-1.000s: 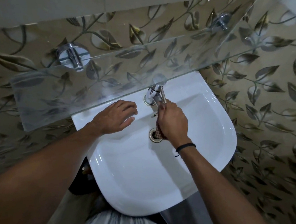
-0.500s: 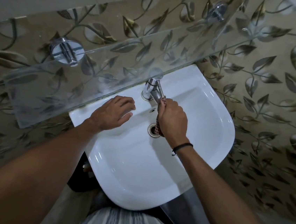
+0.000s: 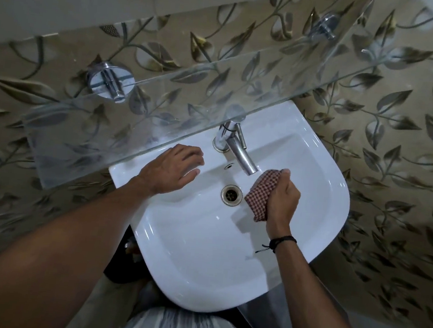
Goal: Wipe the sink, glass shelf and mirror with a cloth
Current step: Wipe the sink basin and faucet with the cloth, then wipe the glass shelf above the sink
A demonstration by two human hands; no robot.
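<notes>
**At the basin: sink wipe in hand, shelf and mirror outstanding**

Over the white sink (image 3: 199, 263), below the glass shelf (image 3: 124, 116), work appears confined to the bowl. No mirror is in view. The left hand (image 3: 174, 170) rests flat and unclenched on the rim. The right hand (image 3: 282, 199) is clenched around the checked cloth (image 3: 261, 192), just beside the drain (image 3: 231, 194) and under the tap (image 3: 240, 154) spout. Judged next: press the cloth flat and sweep the bowl walls.
</notes>
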